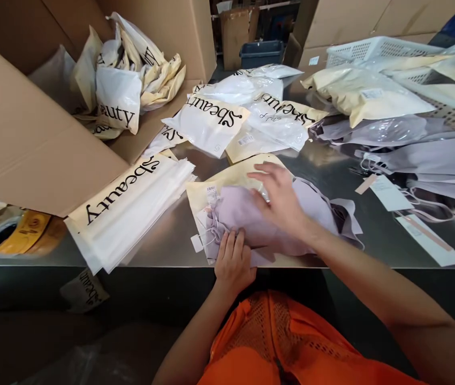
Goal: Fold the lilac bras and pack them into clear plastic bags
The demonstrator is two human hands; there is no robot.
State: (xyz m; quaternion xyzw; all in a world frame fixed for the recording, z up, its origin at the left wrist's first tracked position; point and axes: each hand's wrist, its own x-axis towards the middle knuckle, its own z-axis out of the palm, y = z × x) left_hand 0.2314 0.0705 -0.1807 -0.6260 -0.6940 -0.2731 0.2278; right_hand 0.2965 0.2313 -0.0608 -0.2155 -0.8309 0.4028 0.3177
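A folded lilac garment (247, 214) with thin straps and a white hang tag (197, 243) lies at the table's front edge. Beneath it, a cream packaging bag (231, 174) spreads out, a barcode label near its left side. My left hand (234, 262) rests on the garment's lower left part, fingers laid flat over the fabric. Over the garment's middle is my right hand (281, 200), fingers spread and slightly blurred; whether it touches the cloth is hard to tell. Left of the garment sits a stack of flat "Sbeauty" bags (131, 200).
Filled bags (211, 120) lie behind the garment. More fill an open cardboard box (43, 139) at left, beside a tape roll (22, 232). On the right are lilac garments with tags (444, 163) and a white plastic basket (372, 49). The metal table (316, 166) ends before me.
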